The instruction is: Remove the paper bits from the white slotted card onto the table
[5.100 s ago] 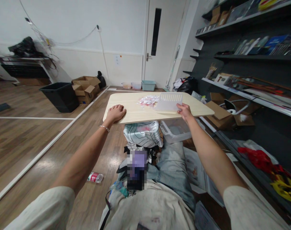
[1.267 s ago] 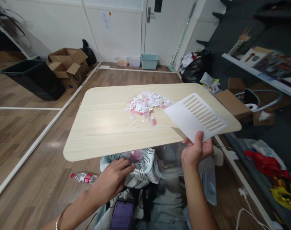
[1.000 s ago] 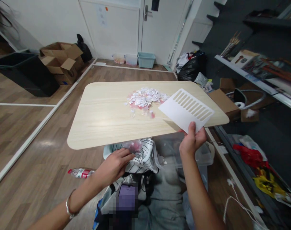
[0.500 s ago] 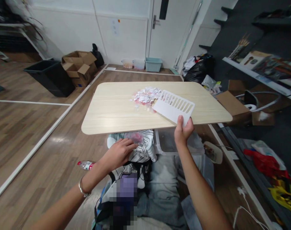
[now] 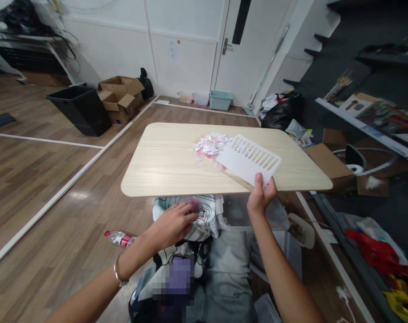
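Note:
A pale wooden tabletop [image 5: 163, 166] lies in front of me, with a pile of small white and pinkish pieces [image 5: 212, 144] near its middle. My right hand [image 5: 260, 195] grips a flat white plastic plate with a row of slots [image 5: 247, 163], thumb on top. The plate's left edge touches the right side of the pile. Below the table's near edge, my left hand [image 5: 177, 223] is held with its fingers curled at a see-through, pinkish plastic bag [image 5: 194, 203]. Its fingertips are partly hidden. Under the bag is black-lined white cloth [image 5: 207, 215] over my lap.
A clear plastic bin [image 5: 236, 215] stands under the table's near edge. On the floor at left lies a bottle with a red cap [image 5: 119, 238]. A black bin [image 5: 81, 110] and cardboard boxes [image 5: 123, 96] stand further back. Shelving [image 5: 368, 121] runs along the right.
The view has tilted up a little, so the table sits lower in the picture. Both hands keep nearly the same positions relative to the table, and the slotted plate still touches the pile.

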Available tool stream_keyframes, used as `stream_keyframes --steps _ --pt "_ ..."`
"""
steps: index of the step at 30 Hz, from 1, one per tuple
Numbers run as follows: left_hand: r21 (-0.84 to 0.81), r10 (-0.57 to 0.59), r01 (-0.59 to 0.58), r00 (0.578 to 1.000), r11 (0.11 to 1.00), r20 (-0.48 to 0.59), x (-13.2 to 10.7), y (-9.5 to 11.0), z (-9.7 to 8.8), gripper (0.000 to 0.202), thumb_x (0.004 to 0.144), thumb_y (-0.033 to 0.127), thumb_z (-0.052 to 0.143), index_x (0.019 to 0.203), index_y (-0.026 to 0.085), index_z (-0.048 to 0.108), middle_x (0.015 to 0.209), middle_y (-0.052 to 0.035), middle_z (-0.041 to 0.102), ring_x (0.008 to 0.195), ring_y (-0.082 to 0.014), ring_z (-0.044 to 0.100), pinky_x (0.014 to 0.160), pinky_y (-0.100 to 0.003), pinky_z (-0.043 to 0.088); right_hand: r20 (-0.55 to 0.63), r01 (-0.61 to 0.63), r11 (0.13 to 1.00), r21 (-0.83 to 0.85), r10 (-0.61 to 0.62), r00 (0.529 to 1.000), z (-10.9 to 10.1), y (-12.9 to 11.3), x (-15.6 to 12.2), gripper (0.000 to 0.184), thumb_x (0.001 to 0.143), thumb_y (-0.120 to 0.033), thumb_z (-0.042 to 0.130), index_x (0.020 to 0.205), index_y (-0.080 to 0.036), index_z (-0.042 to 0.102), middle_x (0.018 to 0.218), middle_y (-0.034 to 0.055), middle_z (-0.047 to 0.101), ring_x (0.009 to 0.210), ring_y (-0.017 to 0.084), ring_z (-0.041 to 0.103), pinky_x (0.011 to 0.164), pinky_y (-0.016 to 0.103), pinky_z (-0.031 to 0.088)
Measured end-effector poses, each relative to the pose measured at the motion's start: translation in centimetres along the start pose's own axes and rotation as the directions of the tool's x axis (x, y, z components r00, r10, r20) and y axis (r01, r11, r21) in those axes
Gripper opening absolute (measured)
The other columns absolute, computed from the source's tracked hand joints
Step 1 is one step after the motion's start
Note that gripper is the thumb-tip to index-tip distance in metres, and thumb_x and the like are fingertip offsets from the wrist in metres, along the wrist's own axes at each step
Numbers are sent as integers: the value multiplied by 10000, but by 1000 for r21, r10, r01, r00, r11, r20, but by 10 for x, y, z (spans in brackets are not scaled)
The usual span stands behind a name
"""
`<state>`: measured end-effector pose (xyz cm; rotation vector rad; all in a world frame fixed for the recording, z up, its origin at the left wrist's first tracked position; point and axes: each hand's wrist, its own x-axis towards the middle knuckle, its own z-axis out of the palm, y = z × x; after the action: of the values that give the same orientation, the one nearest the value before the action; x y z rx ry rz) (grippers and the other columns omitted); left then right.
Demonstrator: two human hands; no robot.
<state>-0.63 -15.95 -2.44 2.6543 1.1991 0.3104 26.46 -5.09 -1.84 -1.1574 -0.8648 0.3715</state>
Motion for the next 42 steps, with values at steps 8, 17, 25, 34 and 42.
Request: stream_keyframes --steps 8,17,25,34,42 --pt "-68 44 -58 981 996 -189 -1 2 -52 320 984 438 586 1226 268 707 1124 -82 691 1029 -236 636 909 -397 541 -40 -6 999 38 7 999 0 2 -6 417 857 -560 682 1036 -184 705 1020 76 728 958 249 722 722 345 628" --pt "-97 -274 258 859 961 -432 72 -111 -144 329 994 368 534 957 111 736 942 -78 705 832 -149 604 846 -316 519 40 35 993 112 -39 998 12 6 12 398 868 -547 673 1086 -215 696 1114 79 701 1102 260 705 785 336 644" --pt "-177 -562 540 727 823 -393 120 -196 -113 276 969 235 516 1068 60 705 961 -112 706 839 -159 571 880 -336 493 225 20 995 93 -41 973 23 23 54 487 872 -642 633 1140 -237 676 1083 99 680 993 266 719 550 283 595" --pt "-28 -413 438 822 899 -392 123 -222 -59 402 988 371 418 1306 201 595 1339 -144 585 1294 -301 502 1115 -451 402 404 -220 974 51 181 897 31 31 111 341 707 -513 771 883 -251 643 902 54 687 849 233 692 458 256 503" --pt "-41 -460 477 819 878 -343 122 -216 -62 463 974 378 402 1375 237 586 1430 -119 578 1397 -315 440 1198 -510 320 457 -322 945 56 263 850 8 25 124 263 635 -396 777 777 -244 617 841 25 690 857 239 690 587 320 579"
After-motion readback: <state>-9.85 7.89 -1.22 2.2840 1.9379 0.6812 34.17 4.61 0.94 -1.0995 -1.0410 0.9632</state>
